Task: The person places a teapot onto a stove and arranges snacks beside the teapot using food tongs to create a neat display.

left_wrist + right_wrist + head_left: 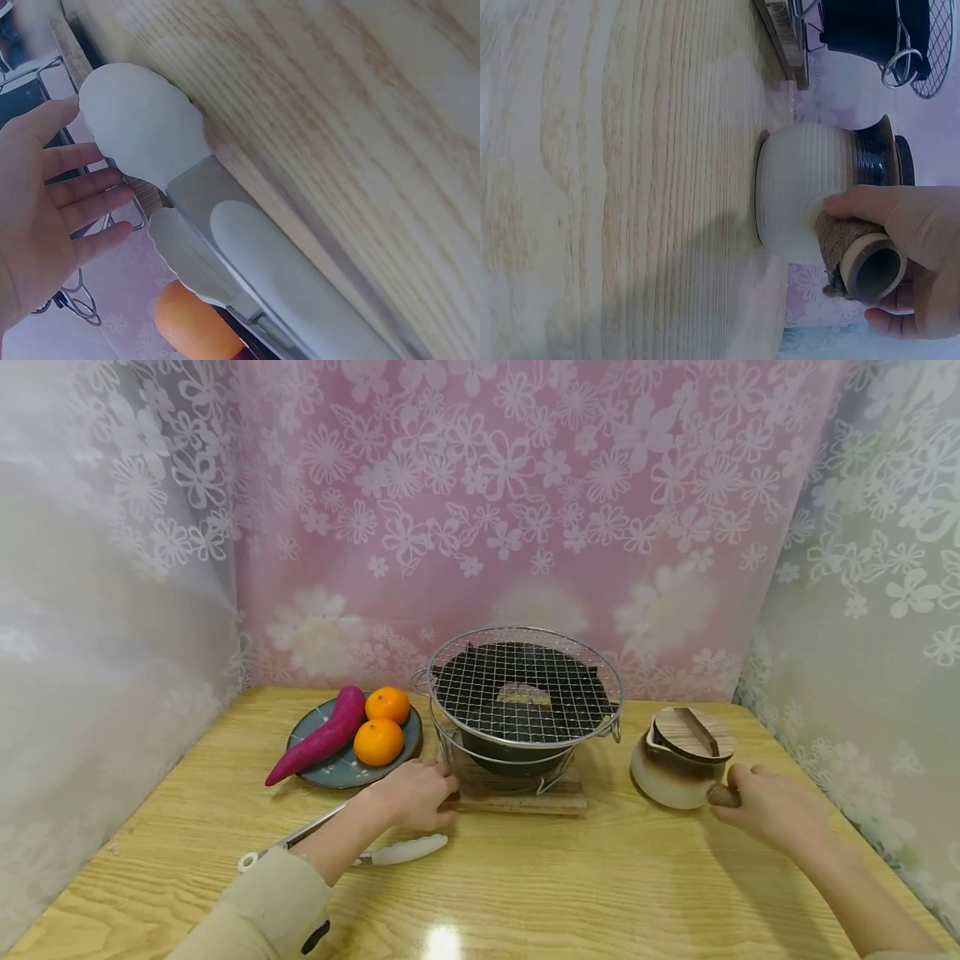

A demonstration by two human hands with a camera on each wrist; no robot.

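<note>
Beige sleeve (251,906) nearest; left hand (416,795) relaxed, empty, wooden base (517,802) contact unclear from here. Right hand (772,807) grips handle (842,238) of pot (663,778), right of grill (517,693); firm, level hold should keep lid (677,728) seated.

Wood-grain table (600,885) | on it: blue plate (343,767) | white-tipped tongs (408,850) | wooden board (510,799) | lidded pot (667,781)

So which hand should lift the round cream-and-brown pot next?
Probably the right hand: its fingers hold the pot by its brown, twine-wrapped handle. The left hand is farther away, near the brown wooden board.
</note>
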